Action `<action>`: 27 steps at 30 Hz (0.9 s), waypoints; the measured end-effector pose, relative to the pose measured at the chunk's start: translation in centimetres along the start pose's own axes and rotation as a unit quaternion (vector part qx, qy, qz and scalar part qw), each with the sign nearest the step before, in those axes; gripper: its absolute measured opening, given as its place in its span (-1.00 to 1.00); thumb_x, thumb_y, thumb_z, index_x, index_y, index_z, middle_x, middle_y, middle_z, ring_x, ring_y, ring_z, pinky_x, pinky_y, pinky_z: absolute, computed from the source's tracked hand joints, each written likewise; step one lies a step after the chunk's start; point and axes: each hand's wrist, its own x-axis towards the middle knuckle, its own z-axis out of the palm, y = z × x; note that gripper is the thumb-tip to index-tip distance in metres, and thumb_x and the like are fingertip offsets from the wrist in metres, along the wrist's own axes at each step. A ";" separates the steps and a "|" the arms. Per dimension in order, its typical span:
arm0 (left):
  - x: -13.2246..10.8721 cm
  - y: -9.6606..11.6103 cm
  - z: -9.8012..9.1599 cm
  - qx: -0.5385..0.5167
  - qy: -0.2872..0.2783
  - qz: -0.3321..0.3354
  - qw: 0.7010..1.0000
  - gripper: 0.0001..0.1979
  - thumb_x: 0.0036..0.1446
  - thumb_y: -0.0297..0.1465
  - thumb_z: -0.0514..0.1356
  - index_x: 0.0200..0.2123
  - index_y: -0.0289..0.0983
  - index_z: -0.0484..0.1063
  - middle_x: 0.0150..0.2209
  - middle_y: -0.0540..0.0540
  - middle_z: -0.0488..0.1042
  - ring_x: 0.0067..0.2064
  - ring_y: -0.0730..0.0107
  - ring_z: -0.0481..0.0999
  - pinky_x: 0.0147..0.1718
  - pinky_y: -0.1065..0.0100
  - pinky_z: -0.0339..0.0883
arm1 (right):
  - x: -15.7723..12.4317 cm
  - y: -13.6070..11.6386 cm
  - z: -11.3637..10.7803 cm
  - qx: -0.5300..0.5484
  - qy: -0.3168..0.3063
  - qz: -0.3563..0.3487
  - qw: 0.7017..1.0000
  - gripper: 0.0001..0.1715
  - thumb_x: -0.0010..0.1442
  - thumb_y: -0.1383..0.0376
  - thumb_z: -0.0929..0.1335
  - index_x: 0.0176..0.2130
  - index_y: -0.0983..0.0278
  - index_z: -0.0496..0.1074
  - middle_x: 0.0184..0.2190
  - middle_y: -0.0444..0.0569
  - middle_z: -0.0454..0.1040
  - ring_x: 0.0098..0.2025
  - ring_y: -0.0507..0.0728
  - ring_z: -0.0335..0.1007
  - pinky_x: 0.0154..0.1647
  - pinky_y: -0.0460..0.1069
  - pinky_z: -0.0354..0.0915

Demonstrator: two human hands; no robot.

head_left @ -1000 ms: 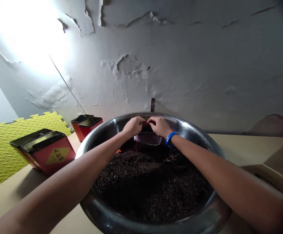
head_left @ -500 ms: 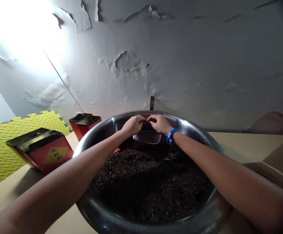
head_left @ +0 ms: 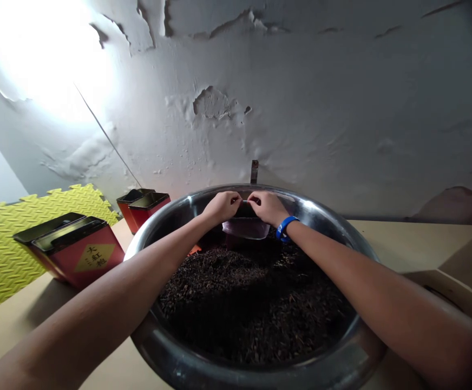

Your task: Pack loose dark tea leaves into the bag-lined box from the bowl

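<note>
Over the far side of a large steel basin (head_left: 256, 374), my left hand (head_left: 223, 207) and my right hand (head_left: 266, 207) are close together with fingertips pinched. Between them they grip the top edge of what looks like a small plastic bag (head_left: 246, 228), a pinkish see-through band showing below the fingers. Its lower part is dark and hard to make out. Dark dried tea leaves (head_left: 228, 271) fill the basin beneath. A blue wristband (head_left: 287, 228) circles my right wrist. Something orange (head_left: 195, 249) pokes out of the leaves beside my left forearm.
Left of the basin stand red tins with black rims, a nearer pair (head_left: 77, 252) and a farther pair (head_left: 142, 208). Yellow foam mat (head_left: 8, 233) lies beyond the table (head_left: 366, 230). A cardboard box (head_left: 455, 287) is at the right. A peeling wall (head_left: 301, 108) rises behind.
My fingertips have parted slightly, and a thin pale edge now shows stretched between them. The view has shifted a touch; the basin, leaves and tins stay in place.
</note>
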 end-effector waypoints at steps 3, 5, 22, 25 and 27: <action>-0.1 0.1 -0.1 0.017 -0.015 -0.016 1.000 -0.71 0.08 -0.29 0.00 -0.51 -0.31 0.42 -0.56 -0.03 0.40 -0.52 0.48 0.31 -0.51 0.45 0.10 | 0.0 0.7 -0.1 -0.039 0.012 -0.002 0.999 -0.79 0.09 0.33 0.22 -0.35 0.25 0.43 -0.36 -0.07 0.45 -0.29 0.06 0.30 -0.25 -0.09 0.15; -0.2 0.3 -0.4 0.027 -0.013 -0.024 0.999 -0.67 0.09 -0.26 -0.01 -0.54 -0.31 0.41 -0.60 -0.03 0.38 -0.55 0.48 0.29 -0.53 0.44 0.08 | 0.0 1.0 -0.1 -0.051 0.014 -0.003 0.999 -0.77 0.10 0.35 0.20 -0.32 0.24 0.43 -0.33 -0.07 0.44 -0.28 0.05 0.30 -0.23 -0.09 0.15; -3.5 7.4 3.1 0.001 -0.550 0.076 0.832 -0.82 -0.10 -0.47 0.11 -0.41 -0.28 0.49 -0.45 -0.04 0.49 -0.47 0.46 0.39 -0.48 0.47 0.21 | 0.1 1.7 -0.6 -0.040 0.055 0.057 0.996 -0.76 0.13 0.32 0.19 -0.33 0.24 0.42 -0.34 -0.06 0.43 -0.28 0.06 0.31 -0.22 -0.09 0.16; -4.0 5.6 5.5 0.093 -0.514 0.100 0.847 -0.85 -0.13 -0.50 0.14 -0.45 -0.25 0.50 -0.43 -0.04 0.50 -0.44 0.42 0.40 -0.47 0.45 0.19 | 0.1 1.9 -0.6 -0.033 0.040 0.042 0.998 -0.77 0.12 0.31 0.20 -0.34 0.24 0.43 -0.35 -0.07 0.44 -0.29 0.06 0.31 -0.24 -0.09 0.16; -4.1 4.6 6.7 0.115 -0.515 0.122 0.840 -0.83 -0.16 -0.56 0.14 -0.49 -0.24 0.49 -0.42 -0.03 0.51 -0.42 0.41 0.41 -0.45 0.45 0.19 | 0.1 2.0 -0.6 -0.029 0.037 0.038 0.998 -0.78 0.12 0.31 0.21 -0.35 0.24 0.43 -0.35 -0.07 0.45 -0.30 0.05 0.31 -0.25 -0.09 0.16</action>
